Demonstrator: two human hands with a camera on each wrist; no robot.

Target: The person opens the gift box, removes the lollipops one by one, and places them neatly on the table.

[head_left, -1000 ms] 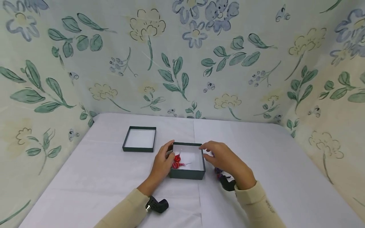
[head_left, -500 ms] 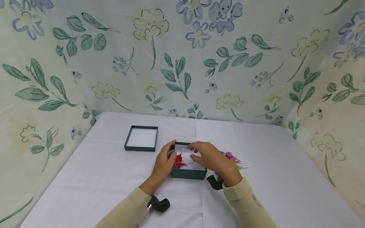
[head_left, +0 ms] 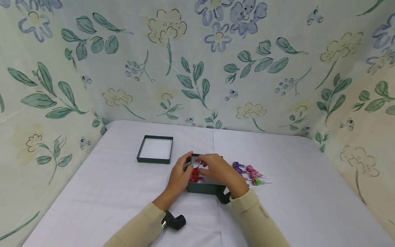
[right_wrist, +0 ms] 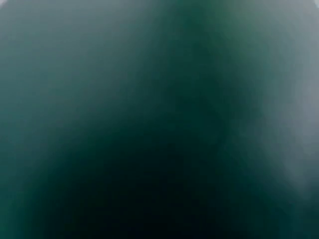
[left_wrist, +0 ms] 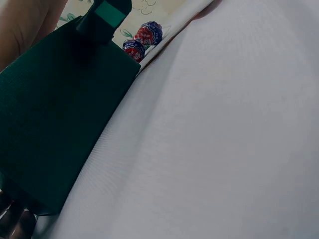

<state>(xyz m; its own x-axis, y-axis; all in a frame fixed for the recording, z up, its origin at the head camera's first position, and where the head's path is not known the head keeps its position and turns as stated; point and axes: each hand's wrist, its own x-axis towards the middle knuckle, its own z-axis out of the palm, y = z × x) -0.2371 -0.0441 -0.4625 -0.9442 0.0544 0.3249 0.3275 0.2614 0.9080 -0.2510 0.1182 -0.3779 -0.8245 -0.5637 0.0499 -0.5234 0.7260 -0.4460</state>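
Observation:
In the head view, my left hand point(head_left: 179, 173) grips the left wall of a dark green box point(head_left: 205, 188), thumb over the rim. Red-wrapped lollipops point(head_left: 194, 178) lie inside at the left. My right hand point(head_left: 217, 168) reaches over the box from the right, its parted thumb and index finger on either side of a white stick near the red lollipops. The palm hides much of the box's inside. In the left wrist view, the box point(left_wrist: 65, 114) fills the left side, with fingertips point(left_wrist: 22, 226) at its lower corner. Blurred dark green fills the right wrist view.
A shallow square lid point(head_left: 155, 149), white inside with a dark green rim, lies at the back left. Right of the box are several lollipops: purple point(head_left: 237, 166), pink point(head_left: 251, 169) and green point(head_left: 256, 181), partly behind the right wrist. A patterned cloth wall point(head_left: 185, 68) stands behind the table.
My right hand has moved left from the box's right rim to over the red lollipops, uncovering the lollipops on the right. My left hand keeps its grip on the box.

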